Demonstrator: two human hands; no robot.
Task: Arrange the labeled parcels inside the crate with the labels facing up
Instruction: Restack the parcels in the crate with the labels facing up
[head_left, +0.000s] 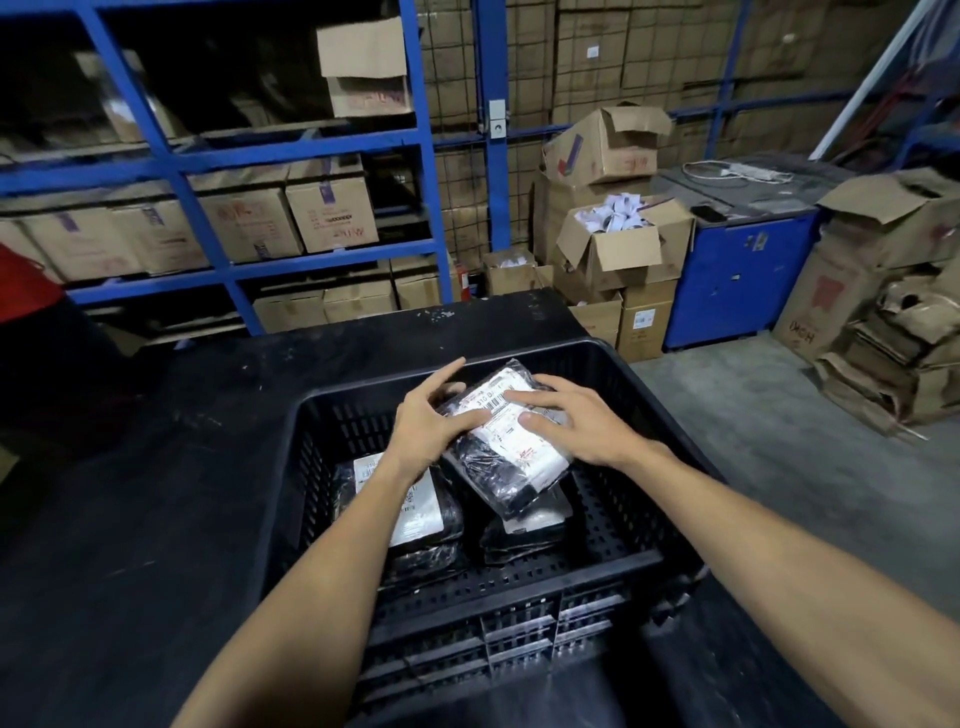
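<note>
A black slotted plastic crate (519, 587) stands on a black table. Above its far right part, a black-wrapped parcel (506, 441) with a white label facing up is held tilted between both hands. My left hand (428, 423) grips its left edge. Across its right side lies my right hand (576, 421), fingers spread over the label. On the crate floor at the left lies a second parcel (426, 519), label up, partly hidden by my left forearm. A third parcel (524, 530) lies under the held one, mostly covered.
The black table (156, 493) spreads left of the crate. Blue shelving (208, 156) with cardboard boxes stands behind. Open boxes (618, 244), a blue cabinet (737, 275) and flattened cardboard (893, 364) are at the right on a concrete floor.
</note>
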